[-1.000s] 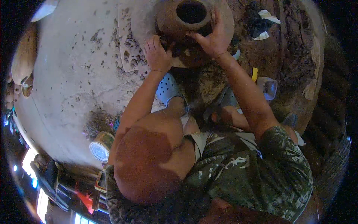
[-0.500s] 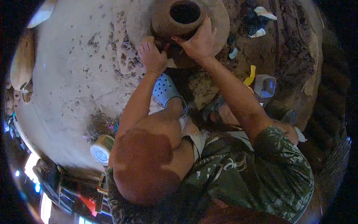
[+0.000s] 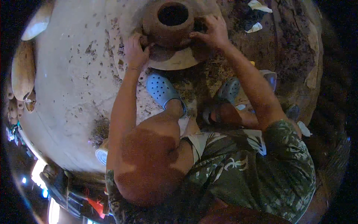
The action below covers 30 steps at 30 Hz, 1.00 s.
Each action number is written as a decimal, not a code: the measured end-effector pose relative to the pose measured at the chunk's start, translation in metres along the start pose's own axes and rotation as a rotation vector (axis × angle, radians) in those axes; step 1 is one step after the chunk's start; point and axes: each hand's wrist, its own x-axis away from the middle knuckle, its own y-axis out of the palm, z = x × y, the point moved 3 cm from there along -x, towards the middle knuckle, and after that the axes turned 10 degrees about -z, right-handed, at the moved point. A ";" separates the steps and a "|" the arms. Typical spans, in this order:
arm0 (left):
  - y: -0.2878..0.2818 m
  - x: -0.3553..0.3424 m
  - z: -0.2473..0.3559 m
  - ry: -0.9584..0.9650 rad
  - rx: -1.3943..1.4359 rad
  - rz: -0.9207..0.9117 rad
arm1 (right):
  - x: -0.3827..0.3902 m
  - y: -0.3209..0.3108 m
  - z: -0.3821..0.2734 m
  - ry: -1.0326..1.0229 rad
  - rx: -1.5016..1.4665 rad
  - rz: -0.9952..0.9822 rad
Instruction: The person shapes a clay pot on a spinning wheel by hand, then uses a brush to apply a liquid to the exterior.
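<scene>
A rounded brown clay pot with a thick rim and a dark round mouth stands upright on a pale round board. At the pot's left side is my left hand, its fingers curled and its thumb pointing in toward the pot's lower wall. On the other side my right hand bends inward, with thumb and fingertips against the wall and a dark gap between them. Exactly what the left fingertips press on is hard to make out. The pot's shadow falls across the near part of the board.
Below the board are my blue perforated clogs. My right forearm partly hides a clear plastic container. White cloths lie at upper right. Long tan vessels stand far left, with a round tin beside my left knee.
My left hand has moved left, and my right hand has shifted right and down along the pot's side. The pot appears further left; the view has also shifted, showing more of the right clog.
</scene>
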 end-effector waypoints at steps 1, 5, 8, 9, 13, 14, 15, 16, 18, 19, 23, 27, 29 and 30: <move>0.001 0.000 -0.001 0.025 -0.008 0.000 | -0.003 -0.003 0.008 -0.041 -0.014 0.003; 0.011 0.007 0.007 0.022 0.133 0.099 | -0.006 -0.007 0.048 0.159 -0.292 0.081; 0.016 0.024 0.031 -0.135 0.156 0.077 | 0.011 0.000 0.026 0.177 -0.413 0.104; 0.012 0.031 0.047 -0.178 0.136 0.085 | 0.022 0.000 -0.002 0.146 -0.312 0.076; 0.023 0.045 0.070 -0.198 0.090 0.181 | 0.037 0.017 -0.071 0.465 -0.392 -0.386; 0.026 0.049 0.073 -0.203 0.075 0.171 | 0.041 0.022 -0.068 0.432 -0.360 -0.346; 0.029 0.053 0.076 -0.208 0.059 0.163 | 0.048 0.037 -0.063 0.399 -0.327 -0.308; 0.032 0.052 0.079 -0.206 0.050 0.154 | 0.052 0.047 -0.055 0.372 -0.287 -0.265; 0.023 0.052 0.082 -0.187 0.273 0.109 | 0.048 0.049 -0.039 0.302 -0.127 -0.104; 0.019 0.053 0.080 -0.188 0.383 0.084 | 0.047 0.045 -0.040 0.294 -0.152 -0.115; 0.010 0.041 0.029 -0.247 0.405 0.045 | 0.037 0.013 -0.065 0.350 -0.427 -0.315; -0.024 0.008 0.020 -0.143 0.375 0.080 | 0.037 0.030 -0.033 0.353 -0.288 -0.344; -0.029 0.008 0.014 -0.086 0.353 0.039 | 0.030 0.019 -0.021 0.269 -0.318 -0.275; -0.021 0.011 0.006 -0.087 0.294 0.006 | 0.021 0.011 -0.015 0.217 -0.399 -0.194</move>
